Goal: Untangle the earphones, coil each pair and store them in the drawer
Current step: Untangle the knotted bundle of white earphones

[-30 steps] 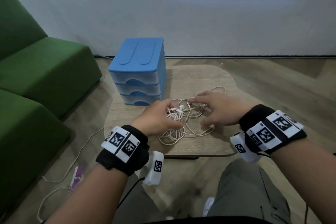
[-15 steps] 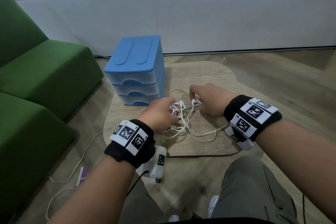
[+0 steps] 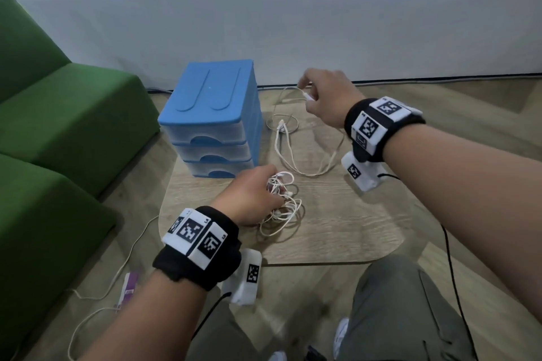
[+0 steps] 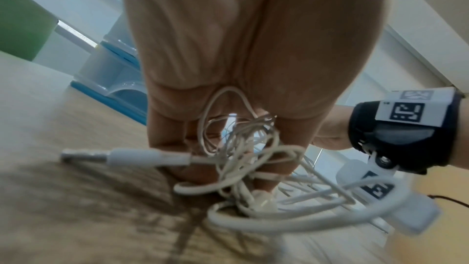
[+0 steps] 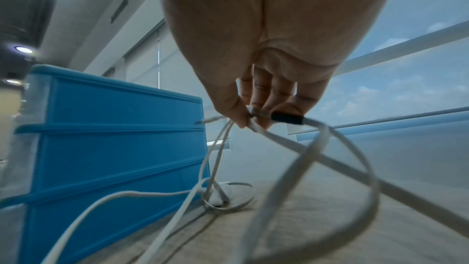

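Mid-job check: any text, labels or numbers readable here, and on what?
No text reads clearly.
On the left wristband: coded squares, tiny print beside them too small to read.
On the right wristband: the same.
On the blue drawer unit: no lettering shows.
On the purple packet on the floor: too blurred.

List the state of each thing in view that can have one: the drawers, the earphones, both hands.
Drawer unit: upright on the table, all three drawers closed.
Tangled earphones: bunched on the table, uncoiled.
Pulled-out earphone cable: one end lifted, the rest trailing on the table.
Left hand: grips the tangle.
Right hand: raised, pinches the cable end.
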`<action>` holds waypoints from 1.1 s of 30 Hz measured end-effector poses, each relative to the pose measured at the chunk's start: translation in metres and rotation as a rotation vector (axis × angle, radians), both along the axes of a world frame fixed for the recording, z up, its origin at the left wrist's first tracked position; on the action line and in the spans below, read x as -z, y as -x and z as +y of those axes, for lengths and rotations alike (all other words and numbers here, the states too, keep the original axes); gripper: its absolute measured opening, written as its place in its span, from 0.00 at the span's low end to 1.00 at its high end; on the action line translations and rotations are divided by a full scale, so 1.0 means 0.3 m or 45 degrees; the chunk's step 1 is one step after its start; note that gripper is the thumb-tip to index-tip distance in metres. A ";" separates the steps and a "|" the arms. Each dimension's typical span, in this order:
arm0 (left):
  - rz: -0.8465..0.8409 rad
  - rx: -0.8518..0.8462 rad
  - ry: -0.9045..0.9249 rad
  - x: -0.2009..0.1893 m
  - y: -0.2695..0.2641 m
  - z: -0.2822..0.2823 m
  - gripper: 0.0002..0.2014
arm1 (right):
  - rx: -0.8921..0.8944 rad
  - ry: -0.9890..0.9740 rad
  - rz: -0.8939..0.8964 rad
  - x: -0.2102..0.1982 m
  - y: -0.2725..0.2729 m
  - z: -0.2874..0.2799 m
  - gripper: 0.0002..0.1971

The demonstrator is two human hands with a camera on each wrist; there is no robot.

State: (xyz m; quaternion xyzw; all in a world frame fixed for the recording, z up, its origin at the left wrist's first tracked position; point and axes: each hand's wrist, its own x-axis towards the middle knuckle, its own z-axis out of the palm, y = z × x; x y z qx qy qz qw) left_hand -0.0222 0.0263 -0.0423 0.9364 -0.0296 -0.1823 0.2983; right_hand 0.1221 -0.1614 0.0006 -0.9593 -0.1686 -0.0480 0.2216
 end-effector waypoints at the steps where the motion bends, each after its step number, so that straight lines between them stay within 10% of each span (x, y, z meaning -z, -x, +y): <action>1: -0.006 -0.003 0.011 -0.001 0.001 0.001 0.08 | 0.003 0.024 -0.005 -0.003 -0.013 0.010 0.15; 12: -0.002 0.013 0.035 0.009 -0.007 0.005 0.09 | -0.106 0.441 0.274 0.075 -0.007 0.014 0.15; 21: 0.040 -0.001 0.110 0.001 -0.005 0.025 0.26 | -0.148 0.038 0.278 -0.031 0.135 -0.025 0.14; 33: 0.014 -0.321 1.087 -0.067 0.022 0.073 0.03 | -0.386 -0.424 0.710 0.041 0.403 -0.014 0.24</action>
